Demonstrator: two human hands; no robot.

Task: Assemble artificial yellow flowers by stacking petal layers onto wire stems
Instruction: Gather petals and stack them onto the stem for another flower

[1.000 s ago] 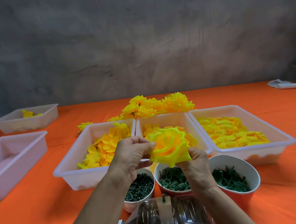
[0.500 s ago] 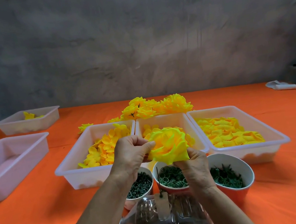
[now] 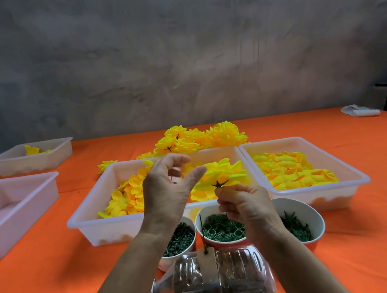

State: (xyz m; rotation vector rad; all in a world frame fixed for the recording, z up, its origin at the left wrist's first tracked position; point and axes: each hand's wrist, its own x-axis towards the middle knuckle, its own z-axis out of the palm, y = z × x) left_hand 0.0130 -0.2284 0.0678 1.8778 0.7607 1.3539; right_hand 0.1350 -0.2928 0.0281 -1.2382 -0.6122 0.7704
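Above the middle tray [image 3: 223,151], the right hand [image 3: 243,204] pinches a yellow flower [image 3: 220,176] from below, fingers curled round the stem just under the dark green calyx [image 3: 219,183], whose underside faces the camera. Left of it and not touching the flower, the left hand [image 3: 166,188] hovers with thumb and fingers relaxed and spread, holding nothing; its fingertips are blurred.

Three white trays sit side by side on the orange table [image 3: 32,286]. The left tray [image 3: 89,213] holds cupped yellow-orange petals [image 3: 124,197], the middle one holds more petals mostly hidden by the hands and flower, and the right tray [image 3: 359,178] holds flatter petal layers [image 3: 292,168]. Beyond the trays lies a pile of finished flowers [image 3: 201,138], with one lone bloom [image 3: 106,164] just left of it.

Near the trays stand three cups in a row: the left cup [image 3: 177,257] with dark green pegs, the middle cup [image 3: 207,211] with green rings, the right cup [image 3: 306,207] with dark green leafy pieces. Nearest the camera a clear plastic bottle [image 3: 221,281] lies on its side, cap to the left, with a tan patch on top from which a thin wire [image 3: 202,231] stands upright.

At far left sit two more trays: a near one [image 3: 43,195] and a far one [image 3: 61,152] with a few yellow pieces. At far right a white bundle [image 3: 359,111] lies on the table.
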